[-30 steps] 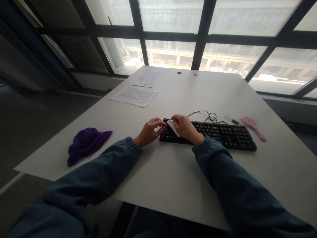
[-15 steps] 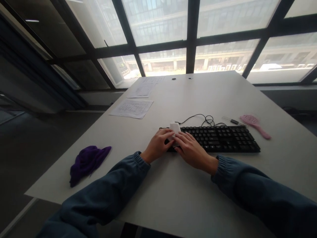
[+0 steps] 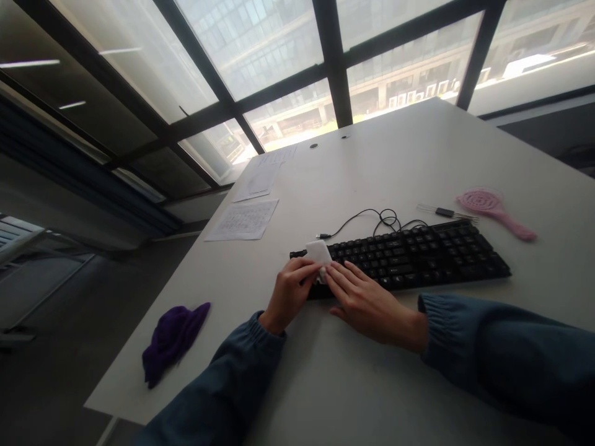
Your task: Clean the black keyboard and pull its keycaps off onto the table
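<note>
A black keyboard (image 3: 418,257) lies on the white table (image 3: 395,161), its cable coiled behind it. Over the keyboard's left end sits a small white wipe (image 3: 318,253). My left hand (image 3: 289,293) pinches the wipe with curled fingers. My right hand (image 3: 367,301) lies beside it with fingers stretched forward, fingertips touching the wipe and the keyboard's left keys. Both arms wear dark blue sleeves.
A purple cloth (image 3: 173,338) lies near the table's left front edge. Printed sheets (image 3: 243,219) rest at the far left. A pink hairbrush (image 3: 493,209) and a thin tool (image 3: 444,212) lie behind the keyboard's right end. Windows stand beyond the table.
The view has swung and tilted left. My right hand has slid back toward me, its fingers flattening, while the wipe stays on the keyboard's left end under both hands.
</note>
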Demonstrator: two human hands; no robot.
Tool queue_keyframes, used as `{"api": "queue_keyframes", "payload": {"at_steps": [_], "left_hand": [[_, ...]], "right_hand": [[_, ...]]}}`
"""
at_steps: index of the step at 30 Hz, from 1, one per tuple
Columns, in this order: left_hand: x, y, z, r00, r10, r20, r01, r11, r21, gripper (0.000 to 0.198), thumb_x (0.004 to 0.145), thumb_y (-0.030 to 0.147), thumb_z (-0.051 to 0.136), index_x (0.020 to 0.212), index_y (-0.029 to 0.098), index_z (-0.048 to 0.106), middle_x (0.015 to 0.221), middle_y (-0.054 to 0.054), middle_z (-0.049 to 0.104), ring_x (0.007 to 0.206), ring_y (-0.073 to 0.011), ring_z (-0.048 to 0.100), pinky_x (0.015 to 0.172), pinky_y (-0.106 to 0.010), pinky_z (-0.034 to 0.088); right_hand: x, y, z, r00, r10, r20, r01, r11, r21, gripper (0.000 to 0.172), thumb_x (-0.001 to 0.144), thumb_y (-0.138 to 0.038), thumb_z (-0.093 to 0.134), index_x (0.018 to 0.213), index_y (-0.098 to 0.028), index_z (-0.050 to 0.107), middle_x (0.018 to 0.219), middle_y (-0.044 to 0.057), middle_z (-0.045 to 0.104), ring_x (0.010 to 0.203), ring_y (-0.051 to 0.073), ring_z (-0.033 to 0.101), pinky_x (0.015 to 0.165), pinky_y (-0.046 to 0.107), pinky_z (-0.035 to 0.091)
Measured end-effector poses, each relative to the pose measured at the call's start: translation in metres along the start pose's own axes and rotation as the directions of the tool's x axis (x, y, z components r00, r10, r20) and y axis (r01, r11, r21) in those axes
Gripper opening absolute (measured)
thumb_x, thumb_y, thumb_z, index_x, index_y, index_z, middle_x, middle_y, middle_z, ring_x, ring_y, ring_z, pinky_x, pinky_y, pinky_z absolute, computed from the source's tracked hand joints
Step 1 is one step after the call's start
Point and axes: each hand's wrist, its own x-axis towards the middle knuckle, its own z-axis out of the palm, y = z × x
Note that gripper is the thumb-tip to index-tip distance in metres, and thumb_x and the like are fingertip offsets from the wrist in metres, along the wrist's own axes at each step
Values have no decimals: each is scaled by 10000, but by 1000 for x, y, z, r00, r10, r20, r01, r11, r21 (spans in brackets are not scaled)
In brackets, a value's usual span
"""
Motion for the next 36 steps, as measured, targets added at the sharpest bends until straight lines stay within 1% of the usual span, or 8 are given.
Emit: {"api": "queue_keyframes", "payload": {"at_steps": [6, 11, 14, 19, 22, 27, 30, 36], "left_hand": [[4, -6, -5, 997, -80, -19, 81, 995, 62, 226, 945, 166, 591, 1109, 207, 741, 1001, -59, 668, 932, -185, 645, 858, -322, 547], [-5, 8, -3, 995, 24, 93, -19, 998, -57, 182, 957, 189, 592, 1064, 205, 739, 956, -60, 662, 907, -169, 634, 823, -300, 549], [-8, 8, -3, 990, 91, 109, -82, 993, -87, 153, 957, 200, 600, 1031, 200, 735, 949, -64, 666, 896, -168, 633, 811, -305, 554], [-6, -3, -11, 996, 65, 57, -71, 991, 114, 106, 922, 202, 644, 966, 211, 740, 877, -56, 670, 845, -188, 631, 790, -342, 554], [-1, -10, -14, 999, -26, 20, 22, 983, 181, 106, 915, 171, 620, 951, 199, 716, 1005, -79, 702, 960, -221, 662, 885, -390, 560], [3, -11, -9, 991, -73, 110, 63, 994, 90, 123, 943, 159, 556, 1010, 193, 653, 1368, -105, 635, 1300, -266, 580, 1111, -481, 475], [1, 0, -5, 984, -15, 177, 11, 1000, 28, 147, 963, 163, 539, 1058, 198, 646, 1401, -94, 618, 1343, -249, 551, 1171, -483, 424], [-5, 20, -3, 932, 211, 296, -178, 975, -133, 206, 986, 178, 537, 1160, 193, 645, 1387, -96, 626, 1347, -225, 550, 1149, -423, 474]], "right_hand": [[0, -2, -3, 1000, -15, -15, 15, 1000, 1, 602, 953, -313, 596, 1442, 13, 464, 1532, 259, 437, 1457, 355, 378, 1218, 526, 311], [0, -3, -6, 999, -7, -32, 7, 1000, -14, 602, 957, -297, 583, 1451, 21, 450, 1520, 257, 455, 1448, 355, 391, 1207, 519, 338], [0, -3, -6, 999, -29, -19, 29, 999, -29, 535, 977, -248, 526, 1441, 13, 466, 1499, 243, 488, 1433, 336, 419, 1210, 508, 339], [-1, -5, -7, 997, -71, -12, 70, 997, -37, 463, 969, -115, 444, 1415, -11, 510, 1462, 229, 534, 1436, 315, 422, 1206, 517, 343], [-2, -5, -6, 997, -77, -7, 76, 996, -43, 433, 974, -124, 435, 1381, -26, 549, 1446, 223, 551, 1431, 315, 430, 1204, 523, 345], [-2, -3, -4, 1000, -21, -10, 20, 996, -84, 450, 956, -122, 454, 1382, -7, 540, 1459, 235, 533, 1420, 329, 443, 1207, 503, 347], [-1, -3, -5, 998, 42, -52, -46, 996, -81, 472, 953, -149, 484, 1396, 10, 518, 1477, 251, 508, 1433, 343, 421, 1202, 498, 357], [2, -4, -6, 992, 71, -100, -73, 997, -17, 440, 993, -230, 495, 1368, -3, 540, 1437, 242, 551, 1401, 329, 461, 1186, 498, 381]]}}
